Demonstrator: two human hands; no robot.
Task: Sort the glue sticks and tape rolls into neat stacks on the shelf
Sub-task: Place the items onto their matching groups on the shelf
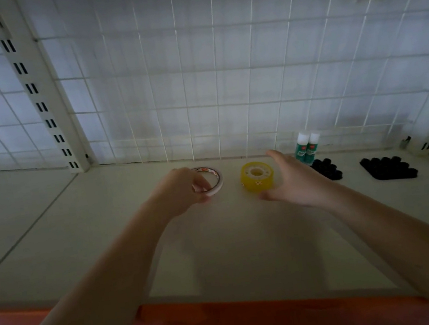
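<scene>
My left hand pinches one thin tape roll; my right hand, fingers spread, flanks one yellow roll. Two glue sticks stand behind.

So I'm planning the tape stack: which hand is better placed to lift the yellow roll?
Right. The right hand is open beside the yellow roll, thumb and fingers flanking it, holding nothing. The left hand already pinches the thin roll.

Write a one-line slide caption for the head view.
Left hand grips a thin white tape roll on the shelf while the open right hand nears a yellow tape roll.
</scene>
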